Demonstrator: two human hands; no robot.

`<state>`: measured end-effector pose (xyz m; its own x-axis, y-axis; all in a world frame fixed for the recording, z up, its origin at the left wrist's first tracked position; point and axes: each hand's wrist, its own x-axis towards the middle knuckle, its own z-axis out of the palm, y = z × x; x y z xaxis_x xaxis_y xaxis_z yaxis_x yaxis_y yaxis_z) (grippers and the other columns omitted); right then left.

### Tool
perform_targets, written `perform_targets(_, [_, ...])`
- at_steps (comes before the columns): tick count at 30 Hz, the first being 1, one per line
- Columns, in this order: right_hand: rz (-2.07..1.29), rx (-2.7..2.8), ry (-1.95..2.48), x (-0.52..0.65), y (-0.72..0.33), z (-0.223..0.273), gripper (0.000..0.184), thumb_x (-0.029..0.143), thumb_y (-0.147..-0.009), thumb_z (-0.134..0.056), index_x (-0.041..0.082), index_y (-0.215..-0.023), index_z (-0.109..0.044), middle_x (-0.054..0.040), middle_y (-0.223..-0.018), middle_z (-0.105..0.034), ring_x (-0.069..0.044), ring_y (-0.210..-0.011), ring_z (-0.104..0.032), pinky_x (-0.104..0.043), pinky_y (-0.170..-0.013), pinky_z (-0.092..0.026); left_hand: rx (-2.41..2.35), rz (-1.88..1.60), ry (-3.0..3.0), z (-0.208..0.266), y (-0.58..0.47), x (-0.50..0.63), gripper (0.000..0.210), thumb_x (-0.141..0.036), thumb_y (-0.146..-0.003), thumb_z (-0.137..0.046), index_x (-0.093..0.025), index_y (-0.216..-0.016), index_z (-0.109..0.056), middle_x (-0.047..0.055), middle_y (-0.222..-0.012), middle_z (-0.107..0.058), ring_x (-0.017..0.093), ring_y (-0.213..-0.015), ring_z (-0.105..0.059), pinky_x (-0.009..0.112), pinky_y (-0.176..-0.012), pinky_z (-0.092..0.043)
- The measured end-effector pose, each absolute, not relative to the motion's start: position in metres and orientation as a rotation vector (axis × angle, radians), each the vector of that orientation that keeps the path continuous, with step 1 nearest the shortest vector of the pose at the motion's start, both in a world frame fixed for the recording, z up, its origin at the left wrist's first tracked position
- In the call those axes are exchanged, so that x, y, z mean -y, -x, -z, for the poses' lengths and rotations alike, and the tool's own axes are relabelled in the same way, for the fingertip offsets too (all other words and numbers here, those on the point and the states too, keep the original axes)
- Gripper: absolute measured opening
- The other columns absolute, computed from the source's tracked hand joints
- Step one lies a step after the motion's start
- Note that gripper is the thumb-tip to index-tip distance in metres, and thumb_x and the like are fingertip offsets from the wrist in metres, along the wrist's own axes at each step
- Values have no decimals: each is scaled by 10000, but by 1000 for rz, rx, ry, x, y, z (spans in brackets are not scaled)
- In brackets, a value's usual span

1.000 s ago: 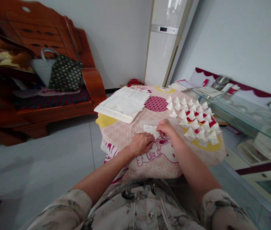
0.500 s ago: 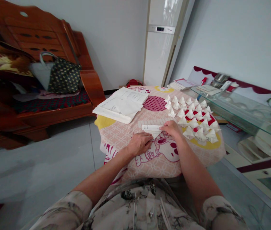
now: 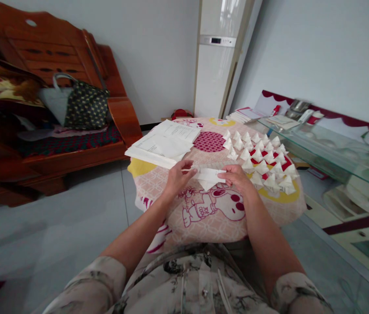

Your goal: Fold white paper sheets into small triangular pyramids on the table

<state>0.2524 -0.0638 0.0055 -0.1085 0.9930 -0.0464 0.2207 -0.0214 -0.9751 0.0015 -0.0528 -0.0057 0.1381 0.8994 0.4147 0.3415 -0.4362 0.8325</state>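
Observation:
A folded sheet of white paper is between my two hands, just above or on the patterned tablecloth. It has a flat upper band and a pointed flap that hangs toward me. My right hand pinches its right end between thumb and fingers. At the left end, my left hand has its thumb and curled fingers around the edge of the paper. Beyond my left hand lies a stack of printed sheets. Many small folded paper pieces with pointed tips stand in rows to the right.
A glass shelf with cups and papers borders the table on the right. More papers lie at the far edge. To the left stands a wooden bench holding bags. A tall white appliance is behind the table.
My left hand has lifted from pressing flat on the paper's lower part and moved up and left to its left end. My right hand keeps hold of the right end.

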Motion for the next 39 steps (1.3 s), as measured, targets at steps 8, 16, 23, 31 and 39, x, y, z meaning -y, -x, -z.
perform_targets(8, [-1278, 1531, 1340, 65, -252, -4, 318, 437, -652, -755, 143, -696, -641, 43, -430, -530, -81, -385, -434, -205, -424, -313, -1112, -876, -1836, 7, -3, 35, 246, -289, -704, -699, -120, -877, -742, -11, -697, -663, 102, -594, -526, 203, -538, -381])
perform_targets(16, [-901, 1556, 1443, 65, -245, -11, 219, 345, -714, -673, 143, -795, -702, 44, -515, -527, -101, -440, -423, -224, -442, -311, -1096, -1052, -2199, -10, -4, 43, 199, -149, -767, -602, -161, -928, -719, 21, -863, -713, 146, -750, -606, 254, -705, -472])
perform_targets(23, [-170, 2040, 1598, 79, -241, -4, 224, 119, -749, -589, 169, -881, -763, -28, -678, -673, -181, -674, -602, -261, -650, -392, -1090, -854, -2694, 6, -4, 51, 232, -17, -795, -479, -167, -851, -648, 73, -855, -657, 209, -877, -588, 318, -809, -476])
perform_targets(31, [183, 2592, 1442, 101, -247, 0, 218, 141, -883, -541, 169, -831, -752, -126, -906, -673, -250, -896, -564, -353, -817, -417, -997, -516, -2766, 1, 4, 74, 325, -46, -794, -499, -166, -1006, -714, 111, -997, -675, 241, -941, -616, 378, -865, -507])
perform_targets(39, [-74, 2580, 1261, 98, -237, 10, 305, 22, -864, -462, 132, -880, -747, -120, -915, -660, -236, -919, -556, -344, -831, -454, -904, -499, -2760, 4, 0, 76, 263, -100, -906, -496, -162, -1017, -726, 110, -1019, -690, 222, -993, -624, 331, -870, -510])
